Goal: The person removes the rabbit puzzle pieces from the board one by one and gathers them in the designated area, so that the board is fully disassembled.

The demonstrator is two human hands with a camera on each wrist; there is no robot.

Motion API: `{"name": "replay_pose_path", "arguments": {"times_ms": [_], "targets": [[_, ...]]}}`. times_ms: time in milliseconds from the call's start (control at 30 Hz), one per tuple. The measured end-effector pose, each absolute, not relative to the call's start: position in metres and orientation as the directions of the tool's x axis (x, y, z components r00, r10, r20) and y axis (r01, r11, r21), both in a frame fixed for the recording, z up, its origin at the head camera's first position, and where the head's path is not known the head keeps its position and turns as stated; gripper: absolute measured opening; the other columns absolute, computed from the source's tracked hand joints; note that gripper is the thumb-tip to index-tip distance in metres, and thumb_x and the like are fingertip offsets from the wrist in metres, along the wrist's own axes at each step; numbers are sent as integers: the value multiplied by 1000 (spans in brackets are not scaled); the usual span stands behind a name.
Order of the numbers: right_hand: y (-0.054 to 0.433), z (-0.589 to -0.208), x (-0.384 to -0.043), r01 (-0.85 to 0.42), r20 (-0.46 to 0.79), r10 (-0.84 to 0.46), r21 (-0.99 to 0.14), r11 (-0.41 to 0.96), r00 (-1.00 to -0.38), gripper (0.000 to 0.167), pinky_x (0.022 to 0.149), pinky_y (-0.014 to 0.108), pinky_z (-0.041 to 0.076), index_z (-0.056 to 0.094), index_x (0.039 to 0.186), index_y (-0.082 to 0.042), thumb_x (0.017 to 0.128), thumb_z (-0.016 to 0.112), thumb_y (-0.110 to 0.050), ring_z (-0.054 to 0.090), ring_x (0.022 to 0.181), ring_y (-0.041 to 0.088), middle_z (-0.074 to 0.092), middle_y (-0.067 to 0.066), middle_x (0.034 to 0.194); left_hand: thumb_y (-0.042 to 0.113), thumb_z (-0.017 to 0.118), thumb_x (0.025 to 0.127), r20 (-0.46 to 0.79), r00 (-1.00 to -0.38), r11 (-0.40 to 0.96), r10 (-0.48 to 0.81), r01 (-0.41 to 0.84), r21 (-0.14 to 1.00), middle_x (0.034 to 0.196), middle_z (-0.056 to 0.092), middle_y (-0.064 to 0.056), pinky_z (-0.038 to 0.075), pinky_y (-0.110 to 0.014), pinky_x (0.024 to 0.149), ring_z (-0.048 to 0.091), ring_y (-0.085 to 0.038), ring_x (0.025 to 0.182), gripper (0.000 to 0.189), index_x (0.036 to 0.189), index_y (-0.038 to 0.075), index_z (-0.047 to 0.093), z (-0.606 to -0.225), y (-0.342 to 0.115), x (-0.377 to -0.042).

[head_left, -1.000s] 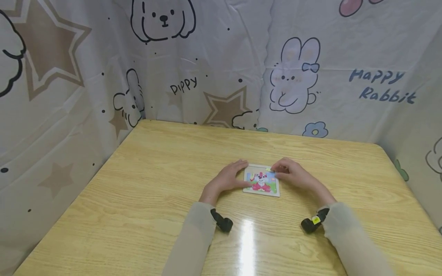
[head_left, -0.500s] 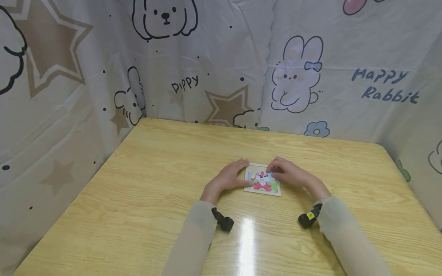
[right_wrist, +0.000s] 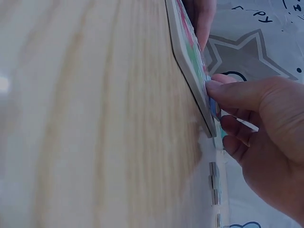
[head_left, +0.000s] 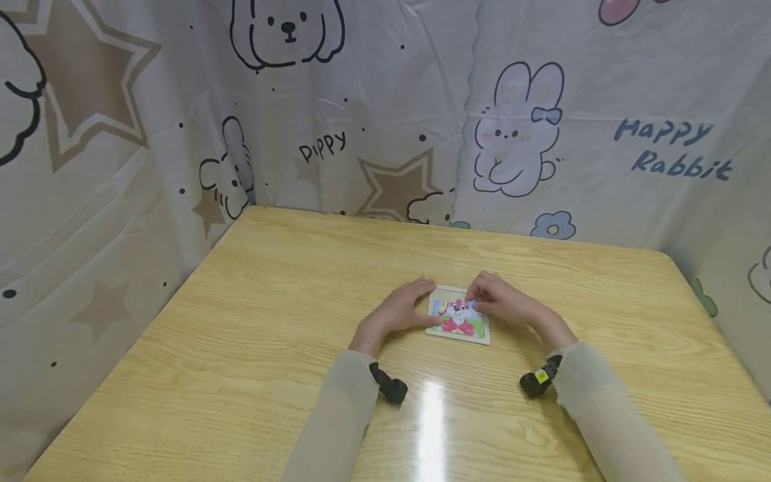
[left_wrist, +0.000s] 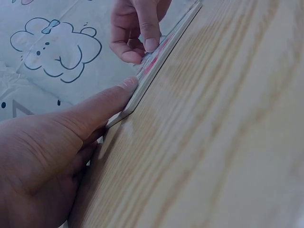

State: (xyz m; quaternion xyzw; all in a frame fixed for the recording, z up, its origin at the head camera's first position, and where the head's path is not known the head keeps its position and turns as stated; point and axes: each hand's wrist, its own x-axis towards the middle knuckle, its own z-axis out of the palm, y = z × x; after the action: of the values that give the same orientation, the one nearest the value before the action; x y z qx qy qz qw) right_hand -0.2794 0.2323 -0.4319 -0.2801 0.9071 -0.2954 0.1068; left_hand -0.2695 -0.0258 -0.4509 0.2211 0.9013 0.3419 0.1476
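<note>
While the straight-fingered left hand (head_left: 396, 310) touches the puzzle (head_left: 460, 319) at nine o'clock, the right hand (head_left: 504, 300) pinches a piece (right_wrist: 215, 108) at two.

Behind and beside a wood-grained desk (head_left: 289, 288), pale cloth (head_left: 373, 73) printed with brown stars (head_left: 84, 80), a bow-wearing rabbit (head_left: 512, 150), a blue flower (head_left: 553, 226) and lettering (head_left: 665, 131) reading "Happy Rabbit".

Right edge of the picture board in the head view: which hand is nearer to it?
Right. The right hand has its fingers at the upper right of the picture board; the left hand is at the opposite, left side, its thumb reaching over the board.
</note>
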Motion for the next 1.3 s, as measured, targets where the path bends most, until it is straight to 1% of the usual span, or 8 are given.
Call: {"name": "replay_pose_path", "arguments": {"times_ms": [133, 367, 567, 667, 767, 1000, 1100, 1300], "targets": [[231, -430, -277, -458, -4, -561, -572, 681, -828, 11, 86, 29, 40, 63, 104, -9, 94, 59, -4, 44, 99, 19, 58, 6, 105, 42, 75, 85, -111, -861, 667, 496, 296, 683, 163, 27, 1, 18, -44, 127, 19, -22, 154, 81, 152, 19, 36, -450, -25, -270], [230, -434, -274, -465, 31, -552, -577, 671, -834, 11, 84, 27, 42, 63, 103, -7, 93, 60, -2, 48, 99, 21, 56, 9, 104, 45, 73, 85, -111, -869, 678, 482, 290, 676, 164, 26, 0, 18, -44, 127, 19, -22, 154, 80, 152, 19, 36, -452, -24, -268], [232, -434, -274, -392, 29, -475, -609, 689, -879, 22, 77, 21, 46, 61, 113, -1, 92, 64, -6, 51, 93, 19, 52, 11, 105, 44, 74, 85, -103, -870, 671, 483, 292, 681, 164, 26, 0, 19, -45, 127, 19, -23, 153, 80, 152, 20, 36, -454, -25, -268], [233, -434, -274, -365, 16, -448, -606, 707, -894, 27, 76, 22, 47, 61, 117, 0, 92, 66, -8, 52, 92, 19, 54, 12, 105, 44, 74, 85, -100, -870, 671, 483, 295, 681, 163, 26, -1, 19, -46, 126, 20, -23, 153, 81, 152, 20, 37, -453, -25, -267], [234, -435, -274, -349, 6, -437, -610, 711, -900, 27, 80, 26, 50, 62, 117, 0, 92, 66, -9, 54, 94, 21, 57, 13, 106, 43, 74, 85, -96, -868, 667, 487, 298, 683, 163, 26, -1, 19, -46, 126, 20, -23, 153, 81, 152, 19, 36, -452, -25, -267], [239, -440, -274, -310, 19, -394, -653, 691, -919, 23, 97, 47, 52, 63, 117, -4, 94, 61, -6, 59, 105, 26, 63, 13, 112, 43, 74, 85, -91, -865, 668, 493, 309, 677, 163, 27, 0, 18, -45, 127, 20, -24, 153, 81, 152, 19, 36, -454, -25, -268], [240, -440, -272, -294, 19, -386, -684, 667, -922, 22, 101, 50, 50, 62, 118, -4, 96, 58, -5, 59, 108, 28, 63, 15, 115, 43, 74, 85, -91, -864, 670, 495, 313, 673, 163, 27, 0, 18, -45, 127, 19, -24, 153, 81, 152, 19, 36, -454, -25, -268], [239, -437, -271, -271, 19, -365, -708, 652, -931, 20, 103, 51, 49, 61, 116, -5, 97, 55, -4, 58, 114, 31, 62, 15, 119, 43, 74, 85, -96, -864, 670, 494, 308, 676, 164, 26, -1, 18, -45, 127, 19, -24, 154, 81, 152, 19, 36, -453, -25, -269]]}}
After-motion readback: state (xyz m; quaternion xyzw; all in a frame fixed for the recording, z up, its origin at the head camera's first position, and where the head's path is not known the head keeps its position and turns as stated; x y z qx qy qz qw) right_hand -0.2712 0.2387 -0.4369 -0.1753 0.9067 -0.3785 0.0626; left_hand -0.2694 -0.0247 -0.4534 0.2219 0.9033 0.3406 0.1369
